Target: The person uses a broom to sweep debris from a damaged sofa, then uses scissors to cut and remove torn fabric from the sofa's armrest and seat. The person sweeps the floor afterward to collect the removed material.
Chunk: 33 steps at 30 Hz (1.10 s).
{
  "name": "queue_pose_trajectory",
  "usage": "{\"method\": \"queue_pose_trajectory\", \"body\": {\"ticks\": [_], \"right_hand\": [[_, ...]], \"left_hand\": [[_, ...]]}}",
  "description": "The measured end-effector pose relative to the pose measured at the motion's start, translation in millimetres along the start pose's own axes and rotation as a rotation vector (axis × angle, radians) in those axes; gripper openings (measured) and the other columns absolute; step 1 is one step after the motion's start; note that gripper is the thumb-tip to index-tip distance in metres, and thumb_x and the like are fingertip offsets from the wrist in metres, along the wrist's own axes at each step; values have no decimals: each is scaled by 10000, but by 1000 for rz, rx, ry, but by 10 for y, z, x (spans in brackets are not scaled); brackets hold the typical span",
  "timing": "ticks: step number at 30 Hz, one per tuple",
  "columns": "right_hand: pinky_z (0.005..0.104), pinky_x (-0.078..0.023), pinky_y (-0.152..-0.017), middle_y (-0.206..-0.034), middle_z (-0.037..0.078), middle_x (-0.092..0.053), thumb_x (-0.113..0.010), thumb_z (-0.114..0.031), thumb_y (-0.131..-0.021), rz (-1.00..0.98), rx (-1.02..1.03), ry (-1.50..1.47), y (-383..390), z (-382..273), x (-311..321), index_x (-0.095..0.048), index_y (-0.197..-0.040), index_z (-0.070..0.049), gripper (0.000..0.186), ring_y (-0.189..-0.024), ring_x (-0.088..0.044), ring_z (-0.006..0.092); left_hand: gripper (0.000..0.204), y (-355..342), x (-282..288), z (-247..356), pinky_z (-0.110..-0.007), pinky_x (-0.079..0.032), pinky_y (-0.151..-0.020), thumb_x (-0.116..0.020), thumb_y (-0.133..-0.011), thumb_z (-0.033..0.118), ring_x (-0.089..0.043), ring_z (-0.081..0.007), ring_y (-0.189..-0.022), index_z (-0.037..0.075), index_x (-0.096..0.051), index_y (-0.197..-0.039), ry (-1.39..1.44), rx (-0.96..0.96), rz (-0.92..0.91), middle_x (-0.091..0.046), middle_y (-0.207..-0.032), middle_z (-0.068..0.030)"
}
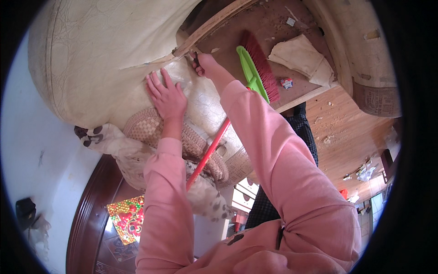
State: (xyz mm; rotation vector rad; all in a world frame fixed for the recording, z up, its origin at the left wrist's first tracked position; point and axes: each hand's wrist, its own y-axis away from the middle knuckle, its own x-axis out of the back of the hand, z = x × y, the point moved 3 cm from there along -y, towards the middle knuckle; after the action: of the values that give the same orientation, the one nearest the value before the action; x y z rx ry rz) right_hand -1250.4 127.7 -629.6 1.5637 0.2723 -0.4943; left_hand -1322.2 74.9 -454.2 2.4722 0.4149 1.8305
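Observation:
My left hand [166,97] lies flat with its fingers stretched on the cracked cream leather cover [100,41] of a sofa. To its right, my right hand [201,65] is closed around black-handled scissors [196,58] at the leather's edge; the blades are mostly hidden. That edge meets a bare wooden rail [212,27] of the frame. Beside my right forearm rests a broom with a green head [250,71], dark red bristles [262,64] and a red handle [211,153], which passes under my right arm.
A loose piece of cream leather [303,59] and a small wrapper [286,83] lie on the brown board [278,34]. A woven straw item [150,128] and spotted cloth [132,153] sit below my left hand. Scraps litter the wooden floor [337,123] at right.

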Motion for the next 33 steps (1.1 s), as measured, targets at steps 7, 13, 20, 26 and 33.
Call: {"method": "queue_pose_trajectory", "body": {"ticks": [7,13,20,26,33], "right_hand": [[248,-268,-366,-569,38,-487,-446,-481,-849,-200,-319,-126,15,-71,51,-464,-721,-100,403,-400,-352,112],[239,-262,-358,-568,35,-486,-444,-470,-861,-160,-265,-10,37,-117,29,-469,-756,-101,384,-393,-341,104],[241,-261,-330,-529,41,-470,-494,-392,-877,-124,-133,24,-37,-141,-8,-483,-696,-88,354,-364,-332,100],[270,-257,-323,-505,54,-469,-627,-293,-826,6,22,41,-77,-86,33,-497,-634,-57,331,-347,-343,116],[261,-266,-347,-559,45,-486,-515,-359,-858,-112,-86,-190,-20,-37,27,-506,-761,-56,318,-396,-373,115]], "left_hand": [[603,2,-1,-4,-514,-212,-1073,-562,-826,285,-224,-395,-1309,22,-364,-1332,-7,-3,9,-280,-1367,-220],[601,2,-3,-3,-518,-220,-1068,-562,-826,278,-225,-402,-1306,18,-364,-1330,6,-8,24,-278,-1367,-222],[591,12,-18,-9,-518,-212,-1070,-546,-838,285,-219,-403,-1306,16,-363,-1332,3,-15,26,-268,-1371,-223],[591,15,-9,-5,-516,-210,-1072,-542,-842,287,-211,-400,-1309,14,-360,-1333,2,-13,23,-263,-1372,-223],[593,6,14,7,-512,-213,-1073,-554,-836,281,-209,-399,-1312,11,-365,-1328,4,-11,17,-265,-1373,-223]]}}
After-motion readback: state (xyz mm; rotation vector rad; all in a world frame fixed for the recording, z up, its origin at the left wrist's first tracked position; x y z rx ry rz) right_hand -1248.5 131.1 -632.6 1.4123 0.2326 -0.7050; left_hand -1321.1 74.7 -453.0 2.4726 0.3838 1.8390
